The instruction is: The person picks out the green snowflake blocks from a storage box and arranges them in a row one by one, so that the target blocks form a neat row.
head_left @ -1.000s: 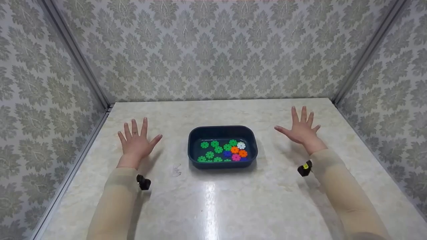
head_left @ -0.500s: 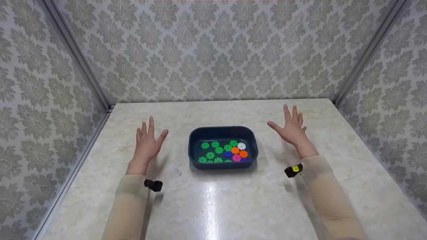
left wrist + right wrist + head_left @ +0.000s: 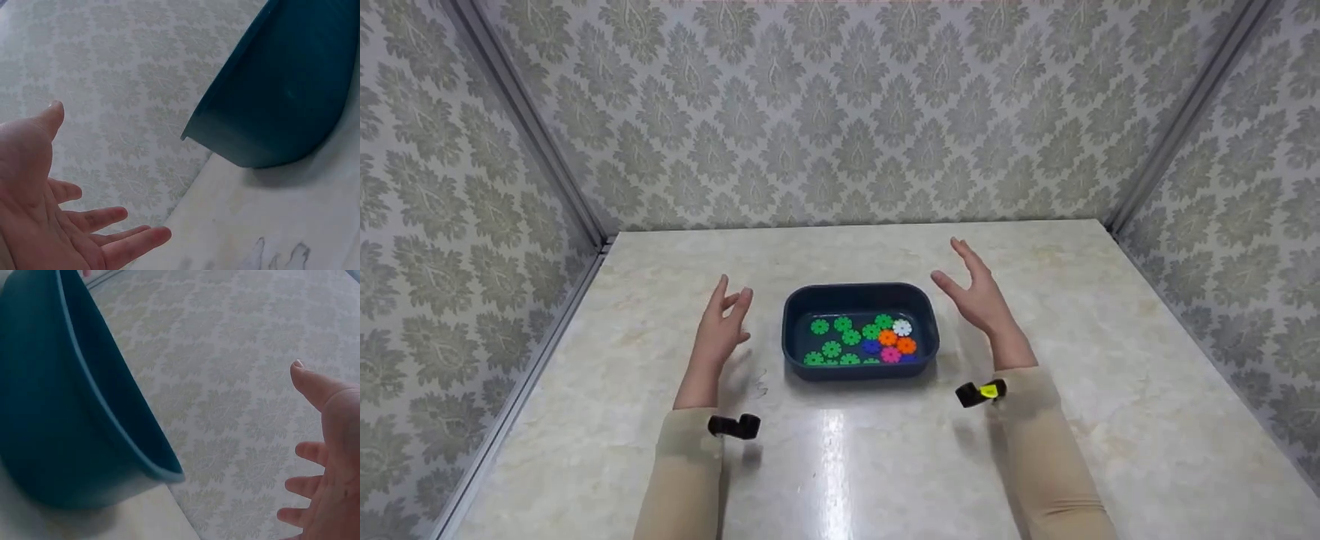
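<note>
A dark blue rectangular tub (image 3: 840, 373) stands upright on the table, with several small flower-shaped plastic discs on its floor. Many are green (image 3: 820, 326); others are white (image 3: 901, 328), orange (image 3: 888, 337), pink (image 3: 891, 354) and blue (image 3: 871, 346). To the left of the tub hovers my left hand (image 3: 721, 330), fingers extended and holding nothing. My right hand (image 3: 982, 296) is off the tub's right side, thumb apart from the fingers, also holding nothing. Both wrist views show the tub's outer wall (image 3: 275, 101) with a gap between it and each palm (image 3: 343, 461).
The pale marbled table (image 3: 915, 465) is bounded by a patterned back wall (image 3: 840, 112) and side walls. A faint dark mark (image 3: 761, 382) lies on the tabletop left of the tub. Black wrist cameras (image 3: 735, 426) jut inward from both sleeves.
Both hands have moved inward toward the tub from wide apart. They have turned from palms down with fingers spread to palms facing each other. The tub and discs stay put.
</note>
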Tool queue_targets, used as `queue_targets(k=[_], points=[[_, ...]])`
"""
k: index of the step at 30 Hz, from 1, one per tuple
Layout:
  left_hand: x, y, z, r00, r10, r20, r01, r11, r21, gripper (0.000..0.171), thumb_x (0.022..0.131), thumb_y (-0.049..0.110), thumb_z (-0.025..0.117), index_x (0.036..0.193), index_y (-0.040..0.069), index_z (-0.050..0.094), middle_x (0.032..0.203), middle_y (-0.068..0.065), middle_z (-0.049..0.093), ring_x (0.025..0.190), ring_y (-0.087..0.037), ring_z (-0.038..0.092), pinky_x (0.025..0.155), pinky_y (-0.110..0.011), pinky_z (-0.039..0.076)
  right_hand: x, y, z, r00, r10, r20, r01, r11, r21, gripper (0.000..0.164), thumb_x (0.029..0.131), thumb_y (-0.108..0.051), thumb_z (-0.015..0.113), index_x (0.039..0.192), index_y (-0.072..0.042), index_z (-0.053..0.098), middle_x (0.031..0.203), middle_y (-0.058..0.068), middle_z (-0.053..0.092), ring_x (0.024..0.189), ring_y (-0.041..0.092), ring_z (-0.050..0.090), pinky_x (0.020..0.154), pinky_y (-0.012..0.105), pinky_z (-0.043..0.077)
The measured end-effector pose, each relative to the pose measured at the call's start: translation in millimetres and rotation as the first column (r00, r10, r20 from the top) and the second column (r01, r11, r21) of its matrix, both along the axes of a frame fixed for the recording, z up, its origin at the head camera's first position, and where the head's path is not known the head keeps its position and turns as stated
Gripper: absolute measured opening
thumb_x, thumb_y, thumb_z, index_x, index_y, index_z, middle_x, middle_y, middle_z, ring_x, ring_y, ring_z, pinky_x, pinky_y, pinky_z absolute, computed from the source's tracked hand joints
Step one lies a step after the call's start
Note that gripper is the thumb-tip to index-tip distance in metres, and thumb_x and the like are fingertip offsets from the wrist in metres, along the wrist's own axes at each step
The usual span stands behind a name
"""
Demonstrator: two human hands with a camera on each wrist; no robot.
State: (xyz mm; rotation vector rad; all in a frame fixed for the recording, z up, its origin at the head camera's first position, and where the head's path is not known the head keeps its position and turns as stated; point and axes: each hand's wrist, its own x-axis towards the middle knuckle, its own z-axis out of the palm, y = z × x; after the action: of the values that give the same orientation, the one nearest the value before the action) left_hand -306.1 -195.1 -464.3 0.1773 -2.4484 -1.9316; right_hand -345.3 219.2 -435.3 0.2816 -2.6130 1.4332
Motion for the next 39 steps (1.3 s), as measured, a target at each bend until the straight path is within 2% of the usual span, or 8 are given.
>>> queue_targets(k=[4,7,10,14,20,26,30,39], points=[[5.0,9.7,-6.2,0.999,-0.020,0.046,0.011,0.984,0.177,0.079,0.106,0.044,0.055,0.167,0.020,0.011,0.162,-0.024,0.035,0.145,-0.042,0.045,0.104,-0.054,0.054,4.2,-19.2,-1.3,0.999,0.054,-0.008,-0.054,0.990,-0.130,0.068,0.101,-0.034,0.067,0.159,-0.014,0.039,0.168,0.010,0.032,0.156,0.036,0.028,0.125,0.063,0.023],[6.4,15.7,-10.1,0.996,-0.045,0.083,0.022,0.964,0.264,0.077,0.106,0.036,0.057,0.167,0.020,0.013,0.160,-0.025,0.037,0.143,-0.043,0.049,0.104,-0.053,0.054,6.8,-32.6,-2.7,0.993,0.119,-0.006,-0.117,0.962,-0.247,0.063,0.100,-0.026,0.069,0.155,-0.010,0.044,0.163,0.013,0.041,0.150,0.037,0.039,0.121,0.061,0.033],[4.9,21.6,-13.0,0.991,-0.067,0.112,0.030,0.952,0.304,0.076,0.105,0.030,0.061,0.166,0.020,0.017,0.159,-0.023,0.040,0.140,-0.041,0.052,0.102,-0.052,0.055,9.5,-45.1,-4.3,0.981,0.193,0.001,-0.182,0.925,-0.332,0.058,0.099,-0.017,0.070,0.152,-0.006,0.048,0.158,0.016,0.047,0.144,0.038,0.047,0.118,0.055,0.041],[2.5,28.2,-15.5,0.989,-0.086,0.123,0.046,0.955,0.292,0.072,0.103,0.025,0.064,0.164,0.019,0.026,0.154,-0.022,0.046,0.137,-0.040,0.056,0.095,-0.046,0.060,12.2,-59.7,-9.4,0.965,0.262,0.023,-0.235,0.898,-0.372,0.054,0.099,-0.010,0.068,0.149,-0.004,0.050,0.152,0.017,0.053,0.138,0.038,0.054,0.116,0.050,0.045],[2.4,29.9,-19.8,0.986,-0.102,0.136,0.066,0.966,0.248,0.064,0.102,0.020,0.066,0.159,0.013,0.039,0.149,-0.022,0.051,0.134,-0.038,0.058,0.088,-0.040,0.063,13.5,-76.9,-20.7,0.932,0.358,0.057,-0.315,0.877,-0.363,0.050,0.100,-0.008,0.067,0.147,-0.004,0.053,0.149,0.022,0.054,0.135,0.040,0.055,0.112,0.046,0.049],[0.5,31.0,-23.1,0.980,-0.076,0.185,0.034,0.975,0.220,0.060,0.098,0.017,0.071,0.154,0.014,0.049,0.147,-0.019,0.053,0.125,-0.029,0.063,0.087,-0.039,0.063,11.7,-87.2,-31.0,0.901,0.422,0.101,-0.374,0.874,-0.310,0.051,0.099,-0.011,0.069,0.146,-0.001,0.053,0.147,0.021,0.056,0.133,0.042,0.056,0.104,0.040,0.055],[-0.5,33.4,-23.7,0.977,-0.054,0.205,0.015,0.982,0.188,0.059,0.096,0.013,0.074,0.151,0.012,0.052,0.146,-0.019,0.055,0.115,-0.023,0.066,0.082,-0.036,0.064,11.5,-92.6,-35.4,0.876,0.466,0.129,-0.417,0.864,-0.283,0.051,0.097,-0.005,0.068,0.145,0.002,0.052,0.148,0.024,0.054,0.132,0.044,0.056,0.101,0.037,0.056],[1.7,38.7,-22.3,0.973,-0.017,0.232,-0.023,0.986,0.166,0.055,0.094,0.008,0.074,0.146,0.012,0.058,0.137,-0.015,0.059,0.103,-0.017,0.066,0.075,-0.029,0.063,12.1,-100.2,-42.5,0.852,0.489,0.188,-0.464,0.870,-0.164,0.046,0.092,0.007,0.068,0.138,0.001,0.061,0.140,0.021,0.063,0.126,0.041,0.062,0.103,0.044,0.056]])
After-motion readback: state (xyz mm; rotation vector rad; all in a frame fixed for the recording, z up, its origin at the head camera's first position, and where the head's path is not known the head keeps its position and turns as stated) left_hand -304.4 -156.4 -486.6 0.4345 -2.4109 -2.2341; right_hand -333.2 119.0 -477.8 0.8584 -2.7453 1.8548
